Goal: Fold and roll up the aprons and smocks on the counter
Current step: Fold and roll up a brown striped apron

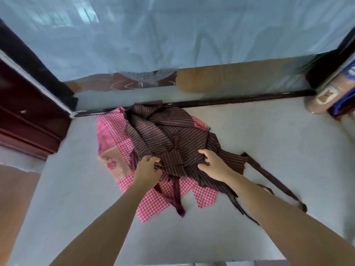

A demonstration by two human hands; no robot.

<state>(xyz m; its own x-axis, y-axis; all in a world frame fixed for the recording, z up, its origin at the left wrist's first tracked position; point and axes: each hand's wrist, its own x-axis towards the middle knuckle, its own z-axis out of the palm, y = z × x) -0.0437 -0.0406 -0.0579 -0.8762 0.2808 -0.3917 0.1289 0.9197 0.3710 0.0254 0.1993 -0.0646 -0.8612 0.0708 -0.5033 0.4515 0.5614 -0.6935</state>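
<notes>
The left hand (148, 169) and the right hand (214, 164) had their fingers curled into the near edge of the crumpled striped apron (172, 135), which lay over the checked smock (115, 135) on the counter (269, 141), probably to lift it free.

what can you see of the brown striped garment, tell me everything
The brown striped garment is dark brown woven-looking cloth with thin pale stripes, crumpled in an unfolded heap on the grey counter. It lies on top of a pink checked garment. Long ties trail toward the near right. The left hand and right hand both grip its near edge.
</notes>
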